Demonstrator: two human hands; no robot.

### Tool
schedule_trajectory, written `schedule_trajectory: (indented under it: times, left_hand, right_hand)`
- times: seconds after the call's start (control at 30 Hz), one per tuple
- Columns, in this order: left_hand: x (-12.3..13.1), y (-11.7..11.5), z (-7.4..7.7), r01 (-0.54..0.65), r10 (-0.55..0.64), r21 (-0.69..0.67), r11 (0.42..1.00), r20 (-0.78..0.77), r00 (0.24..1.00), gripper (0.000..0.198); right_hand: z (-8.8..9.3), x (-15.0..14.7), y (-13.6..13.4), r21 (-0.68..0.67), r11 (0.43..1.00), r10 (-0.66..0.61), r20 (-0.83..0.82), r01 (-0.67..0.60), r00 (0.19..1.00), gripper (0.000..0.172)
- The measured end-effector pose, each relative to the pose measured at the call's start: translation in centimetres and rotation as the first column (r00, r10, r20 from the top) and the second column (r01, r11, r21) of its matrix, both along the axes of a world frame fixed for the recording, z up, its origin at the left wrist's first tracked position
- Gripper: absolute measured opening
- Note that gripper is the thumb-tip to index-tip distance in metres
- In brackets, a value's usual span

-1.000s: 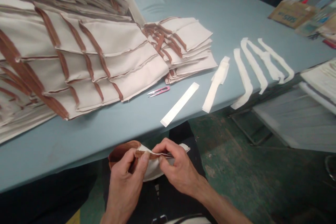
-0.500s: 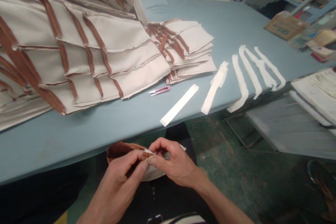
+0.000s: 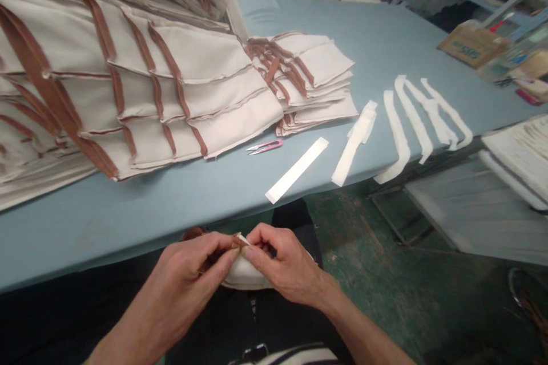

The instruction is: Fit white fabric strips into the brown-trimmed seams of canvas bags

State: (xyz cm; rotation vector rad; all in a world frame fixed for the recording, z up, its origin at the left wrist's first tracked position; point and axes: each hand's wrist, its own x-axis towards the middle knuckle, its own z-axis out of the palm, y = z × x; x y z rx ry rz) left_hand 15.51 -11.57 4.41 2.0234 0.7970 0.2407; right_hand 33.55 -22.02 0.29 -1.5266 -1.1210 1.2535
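Observation:
Over my lap, below the table's front edge, a cream fabric piece with brown trim (image 3: 247, 275) is held between both hands. My left hand (image 3: 188, 274) pinches its brown edge between thumb and forefinger. Close beside it, my right hand (image 3: 285, 262) pinches the same edge, where a bit of white shows between the fingertips. My fingers and palms hide much of the piece. On the table in front lie pink-handled thread snips (image 3: 265, 147) and a flat white strip (image 3: 297, 170).
Large stacks of cream panels with brown bands (image 3: 162, 80) cover the table's left side. A smaller stack (image 3: 317, 68) sits beside them. Several white strips (image 3: 396, 137) lie to the right, some over the edge of the blue table (image 3: 385, 28). A cardboard box (image 3: 471, 44) stands farther right.
My left hand has turned and shifted slightly, covering more of the brown part at the left. Both hands still pinch the edge. The view has shifted a little.

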Motion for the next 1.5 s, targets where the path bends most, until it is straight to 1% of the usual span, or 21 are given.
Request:
schedule_trajectory:
  times: [0.13, 0.27, 0.47, 0.57, 0.63, 0.73, 0.8, 0.87, 0.9, 0.93, 0.97, 1.03, 1.07, 1.1, 1.2, 1.27, 1.4, 1.5]
  left_hand:
    - [-0.6, -0.1, -0.3, 0.047, -0.044, 0.091, 0.995, -0.03, 0.999, 0.023]
    - [-0.3, -0.2, -0.9, 0.07, -0.058, 0.219, 0.973, -0.059, 0.997, 0.027]
    - [0.4, -0.4, -1.7, 0.073, -0.009, 0.371, 0.926, -0.171, 0.985, 0.028]
    - [0.4, -0.7, -2.2, 0.033, 0.039, 0.394, 0.918, -0.174, 0.984, 0.029]
    - [0.5, -0.9, -2.5, -0.029, 0.091, 0.368, 0.929, -0.154, 0.984, 0.028]
    - [0.8, -1.0, -2.9, -0.106, 0.147, 0.289, 0.952, -0.123, 0.982, 0.028]
    - [1.0, -1.0, -2.8, -0.118, 0.148, 0.236, 0.965, -0.112, 0.983, 0.028]
    - [0.9, -1.0, -2.5, -0.118, 0.137, 0.175, 0.978, -0.103, 0.985, 0.027]
    - [0.8, -1.1, -2.2, -0.12, 0.13, 0.099, 0.988, -0.097, 0.987, 0.027]
    - [0.6, -1.1, -1.9, -0.123, 0.122, -0.005, 0.992, -0.089, 0.988, 0.028]
    - [0.5, -1.2, -1.5, -0.124, 0.114, -0.128, 0.984, -0.081, 0.99, 0.027]
    - [0.0, -1.3, -0.9, -0.113, 0.099, -0.353, 0.929, -0.057, 0.993, 0.026]
    - [-0.2, -1.4, -0.7, -0.107, 0.099, -0.419, 0.902, -0.041, 0.994, 0.025]
    - [-0.3, -1.4, -0.5, -0.102, 0.102, -0.449, 0.888, -0.025, 0.994, 0.024]
    - [-0.8, -1.5, -0.2, -0.107, 0.123, -0.471, 0.876, 0.003, 0.992, 0.023]
    - [-0.9, -1.7, -0.1, -0.124, 0.137, -0.441, 0.889, -0.001, 0.991, 0.022]
    - [-0.9, -2.4, 0.4, -0.119, 0.129, -0.259, 0.959, 0.024, 0.991, 0.024]
    - [-0.5, -2.9, 0.6, -0.095, 0.106, -0.154, 0.983, 0.061, 0.993, 0.026]
  right_hand:
    - [-0.3, 0.0, -0.1, -0.011, 1.0, 0.003, -0.004, -0.003, 1.0, 0.026]
    - [-0.1, 0.0, -0.1, -0.022, 1.0, 0.018, 0.009, -0.018, 1.0, 0.024]
    - [0.2, -0.2, 0.2, 0.004, 0.999, 0.051, 0.113, -0.052, 0.992, 0.021]
    - [0.0, -0.7, 0.2, 0.033, 0.998, 0.038, 0.189, -0.045, 0.981, 0.025]
    - [-0.2, -1.0, 0.1, 0.052, 0.998, 0.016, 0.224, -0.028, 0.974, 0.025]
    - [-0.4, -1.3, 0.0, 0.06, 0.998, -0.004, 0.25, -0.011, 0.968, 0.023]
    - [-0.3, -1.1, -0.1, 0.045, 0.999, 0.003, 0.246, -0.015, 0.969, 0.023]
    - [-0.3, -0.7, -0.4, 0.024, 0.999, 0.033, 0.192, -0.038, 0.981, 0.024]
    - [-0.3, -0.4, -0.5, 0.015, 0.998, 0.057, 0.14, -0.06, 0.989, 0.024]
    - [-0.3, -0.1, -0.7, 0.007, 0.996, 0.084, 0.074, -0.085, 0.994, 0.025]
    - [-0.4, 0.2, -0.8, 0.002, 0.994, 0.111, -0.003, -0.111, 0.994, 0.028]
    - [-0.7, 0.6, -1.0, -0.002, 0.988, 0.154, -0.165, -0.156, 0.974, 0.036]
    - [-0.8, 0.7, -1.0, -0.003, 0.986, 0.163, -0.236, -0.169, 0.958, 0.041]
    - [-1.0, 0.7, -1.0, -0.006, 0.984, 0.169, -0.295, -0.179, 0.94, 0.046]
    - [-1.2, 0.6, -0.7, -0.02, 0.981, 0.17, -0.381, -0.192, 0.909, 0.054]
    - [-0.8, 0.6, -0.5, -0.022, 0.981, 0.172, -0.368, -0.194, 0.914, 0.05]
    - [0.5, 0.8, -0.4, 0.021, 0.982, 0.186, -0.271, -0.187, 0.945, 0.035]
    - [1.2, 0.7, -0.3, 0.055, 0.988, 0.15, -0.224, -0.141, 0.963, 0.033]
